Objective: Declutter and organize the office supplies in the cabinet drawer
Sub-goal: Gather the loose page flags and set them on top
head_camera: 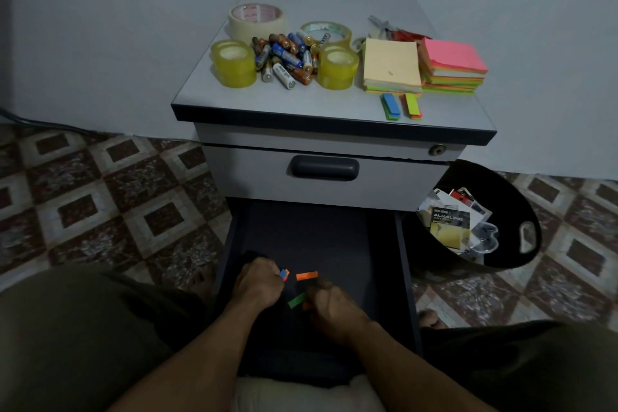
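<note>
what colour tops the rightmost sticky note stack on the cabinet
Pink tops that square paper sticky note stack; head view shows it.

We found batteries [284,58] between tape rolls [234,64] on the left half of the cabinet top [301,102], note pads [391,65] by its right edge. A bin [498,182] stood right of the drawer [317,234].

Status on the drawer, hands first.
Left hand pinching blue-and-orange sticky flags. Right hand pinching green flag. Orange flag loose in open drawer. No obstruction seen.
</note>
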Motion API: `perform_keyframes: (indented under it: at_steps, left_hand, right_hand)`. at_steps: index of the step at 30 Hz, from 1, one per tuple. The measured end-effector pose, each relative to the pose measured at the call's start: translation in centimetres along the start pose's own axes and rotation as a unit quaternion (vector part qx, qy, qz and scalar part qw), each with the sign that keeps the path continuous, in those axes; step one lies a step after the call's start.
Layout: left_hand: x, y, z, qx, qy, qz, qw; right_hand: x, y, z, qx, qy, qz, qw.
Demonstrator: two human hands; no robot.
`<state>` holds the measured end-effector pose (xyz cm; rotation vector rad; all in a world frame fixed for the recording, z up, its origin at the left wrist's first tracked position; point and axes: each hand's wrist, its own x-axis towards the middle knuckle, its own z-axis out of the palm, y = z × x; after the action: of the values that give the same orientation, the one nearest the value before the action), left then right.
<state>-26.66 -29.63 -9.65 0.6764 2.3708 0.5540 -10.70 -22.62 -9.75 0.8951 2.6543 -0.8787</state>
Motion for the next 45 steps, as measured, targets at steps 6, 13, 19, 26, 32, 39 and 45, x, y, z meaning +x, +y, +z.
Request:
perform_keyframes:
  at_steps: [6,13,19,26,32,39,45]
  left_hand:
    - [-0.2,-0.2,-0.4,-0.013,0.003,-0.017,1.000]
    - [-0.2,-0.3,-0.5,-0.027,-0.005,-0.026,0.999]
    - [-0.2,-0.2,-0.5,-0.033,-0.006,-0.031,0.999]
    - [-0.4,-0.1,-0.5,-0.038,-0.005,-0.034,0.999]
    - [-0.5,-0.1,-0.6,-0.044,-0.009,-0.033,0.998]
    - [-0.4,0.0,-0.4,-0.036,-0.007,-0.033,0.999]
    - [-0.5,-0.1,-0.4,-0.035,-0.007,-0.028,0.999]
  right_hand:
    - [1.1,-0.5,-0.1,-0.072,0.012,-0.071,0.995]
    - [1.8,-0.9,-0.2,-0.064,-0.001,-0.055,0.996]
    - [2.1,-1.1,-0.3,-0.070,-0.041,-0.011,0.997]
    - [2.0,0.0,-0.8,-0.016,0.026,0.019,0.999]
    - [2.8,0.4,-1.4,-0.057,0.047,0.003,0.997]
    - [3.0,-0.2,-1.4,-0.047,0.049,0.011,0.998]
    - [3.0,-0.5,-1.6,-0.024,0.024,-0.005,0.999]
